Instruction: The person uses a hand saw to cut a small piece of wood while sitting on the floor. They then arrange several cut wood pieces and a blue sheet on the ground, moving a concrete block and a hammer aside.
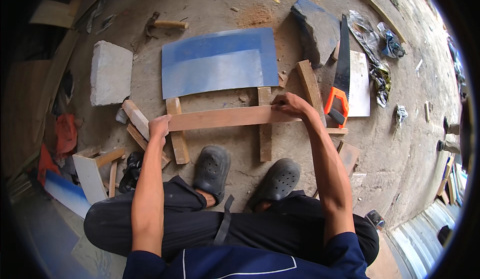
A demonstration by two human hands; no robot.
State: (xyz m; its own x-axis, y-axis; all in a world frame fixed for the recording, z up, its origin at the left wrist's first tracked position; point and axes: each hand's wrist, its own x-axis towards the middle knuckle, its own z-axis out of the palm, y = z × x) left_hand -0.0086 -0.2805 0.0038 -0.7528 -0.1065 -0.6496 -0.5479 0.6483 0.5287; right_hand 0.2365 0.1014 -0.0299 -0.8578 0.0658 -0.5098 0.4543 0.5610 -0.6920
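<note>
A long flat wooden board (pixel 220 119) lies crosswise over two short wooden posts, the left post (pixel 178 141) and the right post (pixel 265 146). My left hand (pixel 159 127) is closed on the board's left end. Near its right end, my right hand (pixel 290 105) grips the top edge with bent fingers. Beyond the board, a blue and silver sheet (pixel 220 61) rests with its near edge at the tops of the posts. To the right of my right hand, a handsaw (pixel 341 74) with an orange and black handle leans against wood and a stone.
A hammer (pixel 167 25) lies at the far left, near a pale block (pixel 111 74). A large stone (pixel 317 34) stands at the far right, beside a wooden beam (pixel 311 86). Wood offcuts (pixel 100 166) crowd the left. Another person's feet (pixel 445 136) show at the right edge.
</note>
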